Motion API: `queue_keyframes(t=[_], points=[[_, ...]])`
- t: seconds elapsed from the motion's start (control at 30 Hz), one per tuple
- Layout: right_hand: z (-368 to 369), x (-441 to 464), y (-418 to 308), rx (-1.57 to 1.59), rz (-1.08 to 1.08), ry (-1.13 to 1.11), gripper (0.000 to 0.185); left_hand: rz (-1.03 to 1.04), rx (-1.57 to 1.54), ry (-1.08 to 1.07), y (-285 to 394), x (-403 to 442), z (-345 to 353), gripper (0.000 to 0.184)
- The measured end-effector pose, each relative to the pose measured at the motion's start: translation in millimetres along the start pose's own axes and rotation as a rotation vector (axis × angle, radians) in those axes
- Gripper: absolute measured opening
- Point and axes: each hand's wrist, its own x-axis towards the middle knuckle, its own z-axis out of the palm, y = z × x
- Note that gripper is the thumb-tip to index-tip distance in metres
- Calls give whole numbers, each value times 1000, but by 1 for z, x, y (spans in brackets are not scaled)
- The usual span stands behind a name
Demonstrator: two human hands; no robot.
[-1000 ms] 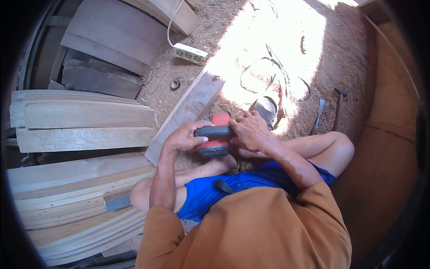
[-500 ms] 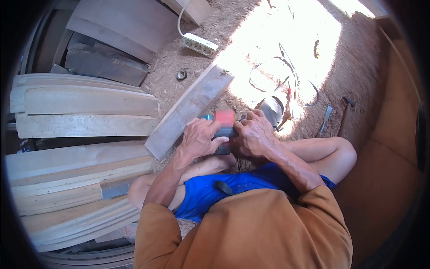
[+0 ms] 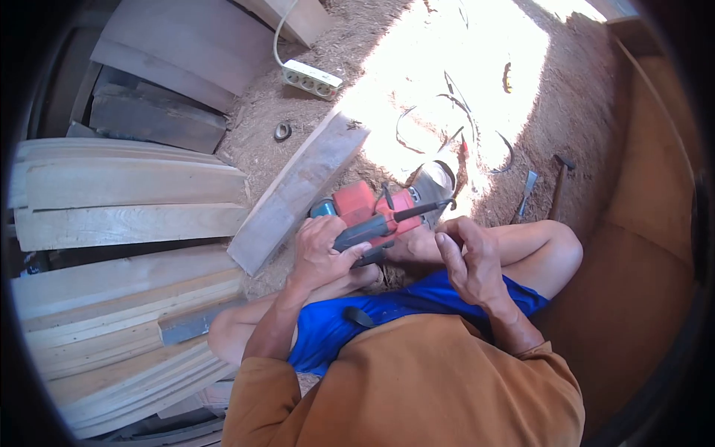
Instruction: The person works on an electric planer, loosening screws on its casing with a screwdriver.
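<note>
A red and black power tool (image 3: 357, 200) is over my crossed shins, with my left hand (image 3: 320, 249) wrapped round its dark handle. From the tool a black rod-like part with a hooked end (image 3: 428, 210) points right. My right hand (image 3: 473, 261) is off the tool, just right of that end, its thumb and fingers apart and nothing visible in it. A teal object (image 3: 322, 208) sits beside the tool's red body. Behind the tool lies a grey, rounded metal object (image 3: 434, 182), partly hidden.
A wooden beam (image 3: 298, 194) lies slanted left of the tool. Stacked boards (image 3: 134, 186) fill the left side. Farther out are a power strip (image 3: 311, 80), a tape roll (image 3: 282, 131), cables (image 3: 462, 112), a chisel (image 3: 526, 195) and a hammer (image 3: 560, 186) on the shavings.
My right hand has let go of the tool and moved right and toward my body. The tool has turned, exposing its black rod-like part. My left hand has kept its hold.
</note>
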Motion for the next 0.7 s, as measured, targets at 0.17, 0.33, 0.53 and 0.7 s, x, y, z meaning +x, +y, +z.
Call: queue_keyframes(t=[0.17,0.33,0.53,0.7], points=[[50,4,37,253,-45,-48,47,15,2,29,-1,-10,-6,44],[66,37,34,129,-565,44,60,38,-97,77,4,-22,-11,47],[56,49,23,110,-670,17,49,-79,-211,74,14,-23,-17,48],[50,54,19,41,-632,11,39,42,-58,-139,26,6,-28,47]])
